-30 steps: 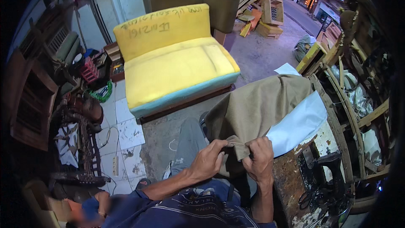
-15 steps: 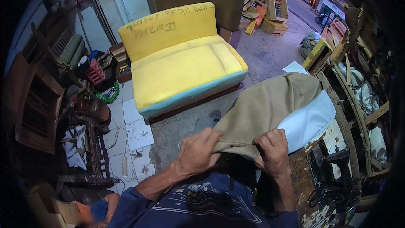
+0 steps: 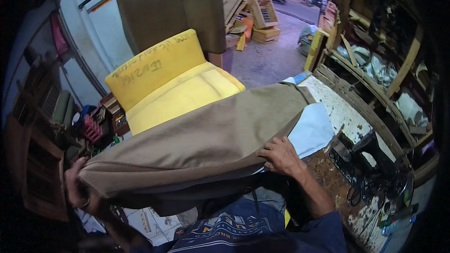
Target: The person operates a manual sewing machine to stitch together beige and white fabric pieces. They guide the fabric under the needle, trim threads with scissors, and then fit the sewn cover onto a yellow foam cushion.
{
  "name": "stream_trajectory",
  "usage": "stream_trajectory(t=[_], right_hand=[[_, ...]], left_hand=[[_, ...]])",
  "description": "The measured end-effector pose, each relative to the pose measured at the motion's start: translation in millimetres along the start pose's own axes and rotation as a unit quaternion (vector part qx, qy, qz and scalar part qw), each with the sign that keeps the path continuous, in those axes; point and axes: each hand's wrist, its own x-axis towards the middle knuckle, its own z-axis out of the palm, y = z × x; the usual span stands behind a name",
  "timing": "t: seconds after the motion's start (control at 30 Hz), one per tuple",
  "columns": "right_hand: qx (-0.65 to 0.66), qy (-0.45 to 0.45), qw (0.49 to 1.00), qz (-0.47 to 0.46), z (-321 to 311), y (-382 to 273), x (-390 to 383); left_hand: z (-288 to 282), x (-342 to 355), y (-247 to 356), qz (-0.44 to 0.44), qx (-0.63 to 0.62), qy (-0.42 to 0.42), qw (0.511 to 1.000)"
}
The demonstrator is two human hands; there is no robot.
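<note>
A large brown fabric cover [image 3: 197, 136] is stretched across in front of me, its right part lying over a worn worktable [image 3: 328, 173]. At the far left, my left hand [image 3: 77, 185] is closed around the cover's gathered corner. My right hand [image 3: 282, 155] pinches the cover's near edge, beside a white-blue cloth panel [image 3: 313, 131] showing from beneath. Behind the cloth stands a yellow foam seat [image 3: 178, 93] with handwriting on its backrest; the cover hides its front.
A black sewing machine [image 3: 361, 152] sits on the worktable at the right. Wooden shelving [image 3: 375, 79] with plastic bags runs along the right side. Wooden frames [image 3: 265, 14] are stacked near the street. Wooden furniture [image 3: 42, 159] and a red crate [image 3: 93, 129] stand at the left.
My left hand has swung far left, spreading the brown cover wide across the front of the seat. The right hand has shifted slightly left and still grips the edge. My view has turned.
</note>
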Motion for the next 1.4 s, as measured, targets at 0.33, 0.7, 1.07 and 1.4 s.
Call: stream_trajectory(t=[0.33,0.7,1.07,1.4], right_hand=[[0.247,-0.162,0.955,0.028,-1.4,6.4,-81.9],[0.402,-0.04,0.915,0.017,-151.9,72.8,-2.2],[-0.094,-0.224,0.97,0.018,-23.7,162.9,331.9],[-0.175,0.221,0.958,0.046,-224.3,308.3,636.8]], left_hand=[[-105.9,4.7,-112.8,-0.202,-0.021,0.061,0.977],[-214.3,26.8,-287.5,-0.195,0.328,-0.073,0.922],[60.2,-61.0,-470.4,-0.298,0.288,-0.267,0.87],[54.8,252.6,-517.7,-0.063,0.278,-0.036,0.958]])
